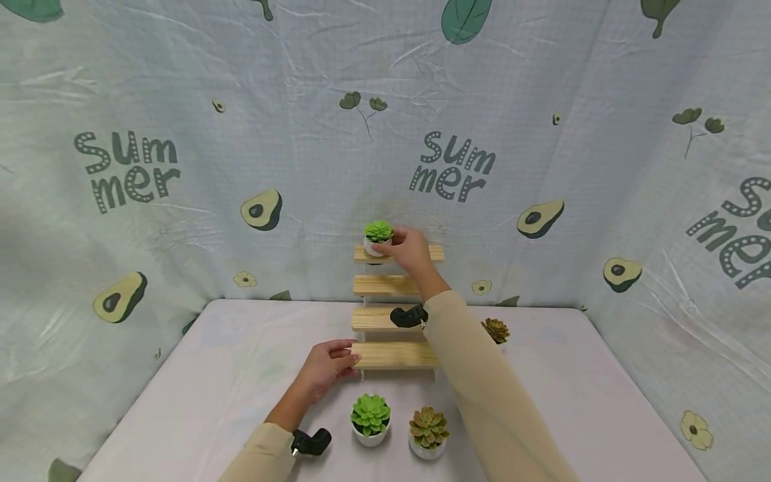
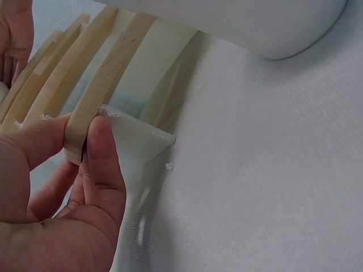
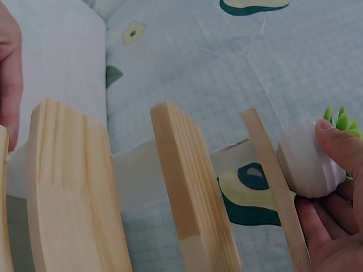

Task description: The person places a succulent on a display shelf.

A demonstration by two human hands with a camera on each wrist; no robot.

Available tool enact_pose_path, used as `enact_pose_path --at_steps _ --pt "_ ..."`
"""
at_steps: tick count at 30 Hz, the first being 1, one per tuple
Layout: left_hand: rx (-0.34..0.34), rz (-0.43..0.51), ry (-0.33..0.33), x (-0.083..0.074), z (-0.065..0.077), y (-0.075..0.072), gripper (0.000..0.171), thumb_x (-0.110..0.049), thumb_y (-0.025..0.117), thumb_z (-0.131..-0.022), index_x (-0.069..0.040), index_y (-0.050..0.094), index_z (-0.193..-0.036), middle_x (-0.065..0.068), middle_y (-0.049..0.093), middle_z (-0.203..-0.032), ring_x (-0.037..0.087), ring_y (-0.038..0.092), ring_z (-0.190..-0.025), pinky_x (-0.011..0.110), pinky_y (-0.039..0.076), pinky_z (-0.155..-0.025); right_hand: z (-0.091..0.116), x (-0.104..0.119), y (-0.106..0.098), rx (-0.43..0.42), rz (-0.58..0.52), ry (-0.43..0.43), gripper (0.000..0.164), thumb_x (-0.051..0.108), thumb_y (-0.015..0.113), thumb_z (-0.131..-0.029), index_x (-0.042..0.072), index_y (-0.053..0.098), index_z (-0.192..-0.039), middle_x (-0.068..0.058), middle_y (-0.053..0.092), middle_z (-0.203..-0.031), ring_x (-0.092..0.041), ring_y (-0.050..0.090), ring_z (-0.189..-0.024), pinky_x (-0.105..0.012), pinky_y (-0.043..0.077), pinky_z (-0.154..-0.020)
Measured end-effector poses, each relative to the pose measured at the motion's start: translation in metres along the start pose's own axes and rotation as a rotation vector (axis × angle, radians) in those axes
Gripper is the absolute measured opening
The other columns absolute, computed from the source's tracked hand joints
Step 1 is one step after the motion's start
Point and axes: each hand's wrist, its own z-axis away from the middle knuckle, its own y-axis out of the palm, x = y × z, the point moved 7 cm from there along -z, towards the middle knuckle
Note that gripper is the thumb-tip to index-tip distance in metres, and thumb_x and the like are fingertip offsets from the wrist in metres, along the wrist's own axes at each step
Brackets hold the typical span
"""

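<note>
A small wooden tiered shelf (image 1: 394,356) with several slats stands at the middle of the table. At the left end of its top slat is a green succulent in a white pot (image 1: 378,232), and my right hand (image 1: 408,249) grips that pot (image 3: 309,161) between thumb and fingers. The pot's base meets the top slat (image 3: 278,187). My left hand (image 1: 325,367) pinches the left end of the lowest slat (image 2: 102,85), thumb on one face and fingers on the other.
Another green succulent (image 1: 370,418) and a reddish-green succulent (image 1: 429,432) stand in white pots before the shelf. A brownish succulent (image 1: 496,330) sits right of it, partly hidden by my right sleeve (image 1: 482,375). A printed cloth (image 1: 337,174) hangs behind the table (image 1: 241,348).
</note>
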Motion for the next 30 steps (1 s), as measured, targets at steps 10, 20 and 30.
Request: enact_pose_path --at_steps 10,20,30 --pt "0.008 -0.007 -0.006 -0.001 -0.004 -0.002 0.043 0.0 0.069 -0.096 0.007 0.058 -0.136 0.014 0.065 -0.104 0.017 0.068 -0.082 0.036 0.066 -0.076 -0.005 -0.002 0.003 -0.013 0.006 0.032 0.048 0.033 0.086 -0.085 0.01 0.073 -0.125 -0.01 0.073 -0.118 -0.027 0.066 -0.109 -0.043 0.058 -0.092" --pt "0.022 -0.003 -0.014 -0.002 -0.009 -0.003 0.043 0.002 0.068 -0.095 0.008 0.058 -0.136 0.014 0.066 -0.102 0.017 0.069 -0.081 0.035 0.066 -0.075 0.006 -0.003 -0.008 0.003 -0.002 0.019 0.059 0.036 0.081 -0.089 0.01 0.063 -0.139 -0.009 0.066 -0.137 -0.027 0.062 -0.126 -0.044 0.055 -0.105" --pt "0.036 0.004 -0.024 -0.007 -0.014 -0.007 0.043 0.003 0.068 -0.095 0.007 0.058 -0.136 0.013 0.064 -0.101 0.017 0.068 -0.081 0.034 0.066 -0.076 0.029 -0.011 -0.046 -0.059 -0.076 -0.08 0.06 0.031 0.079 -0.092 0.003 0.06 -0.141 -0.015 0.064 -0.139 -0.03 0.063 -0.128 -0.045 0.055 -0.106"
